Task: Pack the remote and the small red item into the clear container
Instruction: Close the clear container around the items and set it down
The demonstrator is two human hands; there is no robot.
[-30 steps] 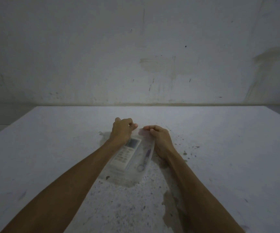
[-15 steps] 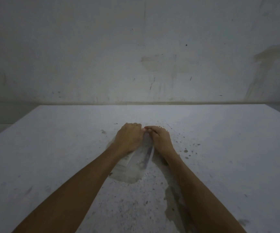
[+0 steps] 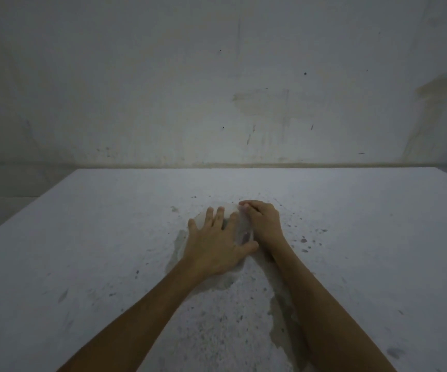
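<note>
The clear container (image 3: 244,232) lies on the white table, mostly covered by my hands. My left hand (image 3: 214,242) rests flat on top of it with the fingers spread, pressing down. My right hand (image 3: 262,221) is curled at the container's right far corner, fingertips pinching its edge. Only a narrow strip of clear plastic shows between the hands, with a dark shape blurred inside. The remote and the small red item are hidden under my left hand.
The white table (image 3: 109,251) is speckled with dark spots around the hands and has a worn grey patch (image 3: 278,318) toward me. A stained grey wall (image 3: 244,103) rises right behind the table's far edge.
My left hand has opened from a fist at the far edge into a flat palm over the container. The remote, seen earlier inside, is now covered. The right hand stays at the corner.
</note>
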